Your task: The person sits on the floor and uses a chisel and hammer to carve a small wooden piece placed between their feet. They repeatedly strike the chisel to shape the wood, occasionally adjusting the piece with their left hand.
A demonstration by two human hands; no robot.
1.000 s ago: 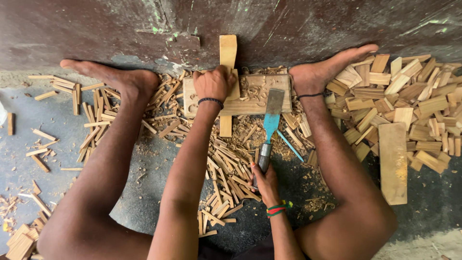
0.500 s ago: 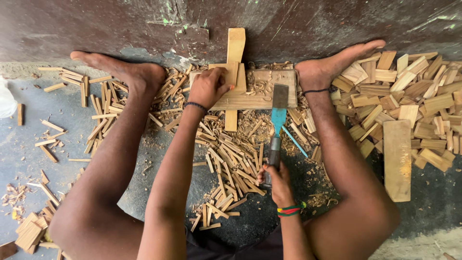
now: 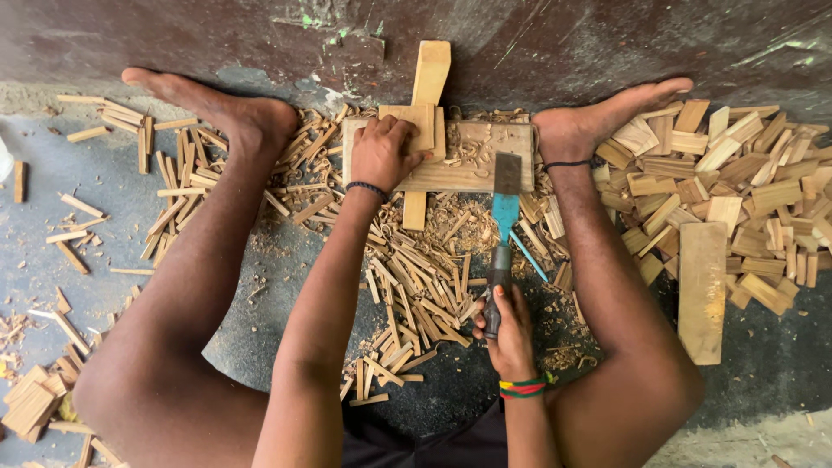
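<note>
Nearest: right hand (image 3: 511, 334), fingers wrapped tight round the dark handle of a chisel (image 3: 503, 227), whose blue shank and flat blade point away, the edge resting on the near part of a board (image 3: 472, 160); offcuts (image 3: 416, 303) and shavings lie between the legs. Beyond: left hand (image 3: 381, 154), fingers curled and pressing a stick (image 3: 425, 104) flat across the board, which lies against the wall (image 3: 563, 43) between both feet, a block pile (image 3: 719, 182) to the right. Step judged: paring the stick; next move calls for a steady forward push, edge clear of the left fingers.
</note>
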